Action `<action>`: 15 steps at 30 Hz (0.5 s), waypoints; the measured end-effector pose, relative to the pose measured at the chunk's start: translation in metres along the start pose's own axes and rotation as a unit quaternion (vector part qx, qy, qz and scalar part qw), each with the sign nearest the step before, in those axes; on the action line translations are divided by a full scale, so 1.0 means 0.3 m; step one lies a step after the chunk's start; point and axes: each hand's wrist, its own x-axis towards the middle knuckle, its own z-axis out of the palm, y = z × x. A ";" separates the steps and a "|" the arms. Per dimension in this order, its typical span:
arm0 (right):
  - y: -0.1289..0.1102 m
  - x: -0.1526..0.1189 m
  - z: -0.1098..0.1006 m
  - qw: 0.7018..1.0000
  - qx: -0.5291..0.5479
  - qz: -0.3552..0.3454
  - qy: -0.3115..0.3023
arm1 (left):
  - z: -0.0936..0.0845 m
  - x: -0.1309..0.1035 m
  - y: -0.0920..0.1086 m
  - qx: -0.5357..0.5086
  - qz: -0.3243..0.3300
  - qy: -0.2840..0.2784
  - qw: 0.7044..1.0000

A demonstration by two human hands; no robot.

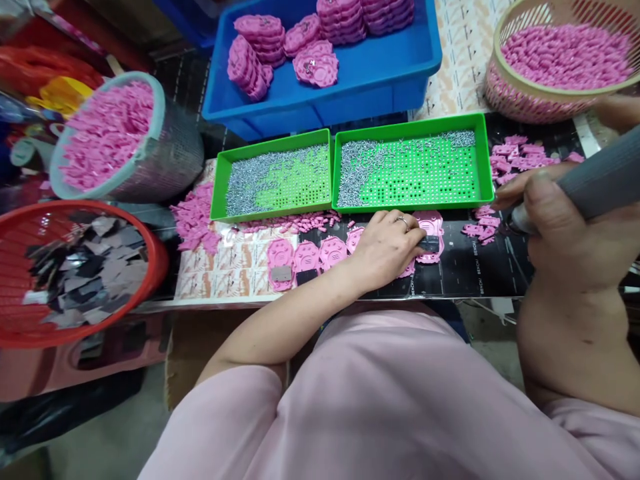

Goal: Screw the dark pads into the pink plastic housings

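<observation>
My left hand [383,250] rests over a row of pink plastic shells on the bench, its fingers bent together. Its fingertips press on a dark flat square piece [429,246] in the rightmost pink shell [436,227]. Other pink shells [333,251] lie to the left, partly under the hand; the leftmost holds a grey square piece [281,274]. My right hand [575,233], raised at the right, grips a thick grey electric screwdriver [607,175]. The tool's narrow end points left, above small pink parts [483,225]; its tip is hard to make out.
Two green trays [334,167] of small screws stand behind the shells. Farther back is a blue bin [320,107] with stacked pink shells. Baskets of pink parts stand left [173,157] and right [500,73]. A red basket [157,257] holds flat square pieces.
</observation>
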 end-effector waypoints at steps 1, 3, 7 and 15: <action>0.000 -0.002 -0.001 1.000 -0.002 0.001 0.000 | -0.001 0.002 0.004 0.001 0.001 0.004 1.000; 0.003 -0.004 -0.002 1.000 -0.005 -0.005 0.002 | -0.001 0.006 0.012 -0.001 0.006 0.007 1.000; 0.012 0.001 -0.007 0.999 0.036 -0.024 -0.001 | 0.014 0.018 0.032 0.012 0.006 -0.009 1.000; 0.003 0.069 0.011 0.981 0.165 0.101 -0.011 | 0.029 0.024 0.059 0.024 0.005 0.017 1.000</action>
